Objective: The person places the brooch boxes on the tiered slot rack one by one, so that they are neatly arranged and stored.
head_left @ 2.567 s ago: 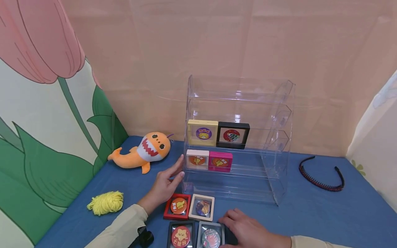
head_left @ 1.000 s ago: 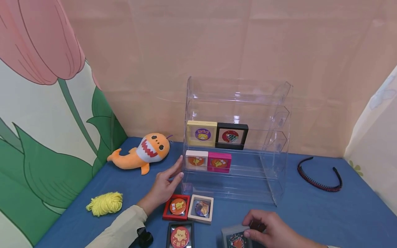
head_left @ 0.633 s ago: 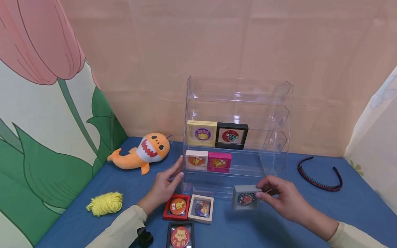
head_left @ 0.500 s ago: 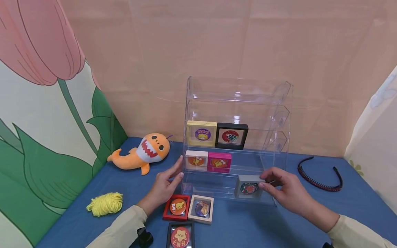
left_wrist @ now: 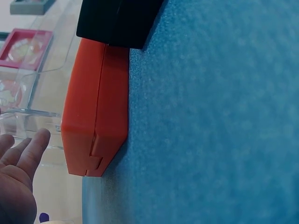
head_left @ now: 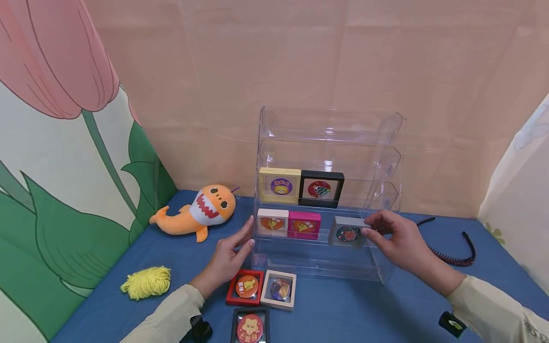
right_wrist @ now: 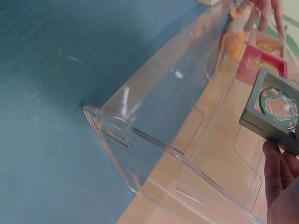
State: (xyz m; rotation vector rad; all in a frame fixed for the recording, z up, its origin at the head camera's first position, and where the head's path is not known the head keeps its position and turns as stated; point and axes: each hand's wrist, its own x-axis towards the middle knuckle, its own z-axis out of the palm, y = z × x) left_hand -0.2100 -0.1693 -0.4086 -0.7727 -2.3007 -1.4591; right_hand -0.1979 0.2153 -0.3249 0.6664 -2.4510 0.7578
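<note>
My right hand [head_left: 399,238] pinches the right edge of a grey display frame [head_left: 345,232], which has a round, dark green badge inside. It holds the frame upright at a lower tier of a clear acrylic rack [head_left: 317,269], a little right of a pink frame [head_left: 304,225]; whether it touches the shelf, I cannot tell. The right wrist view shows the grey frame [right_wrist: 273,105] with thumb and fingers at its edge. Straight fingers of my left hand [head_left: 225,257] rest against the rack's left side.
A white frame [head_left: 272,222] stands beside the pink one; yellow [head_left: 279,186] and black [head_left: 321,188] frames stand above. Red [head_left: 230,291], cream [head_left: 279,305] and dark [head_left: 236,324] frames lie in front. Around are a plush shark [head_left: 171,221], yellow yarn [head_left: 146,283] and a headband [head_left: 456,260].
A grey frame has gone from beside the dark one on the table. My right hand has lifted a grey frame, turned it upright and carried it to the rack. My left hand stays put.
</note>
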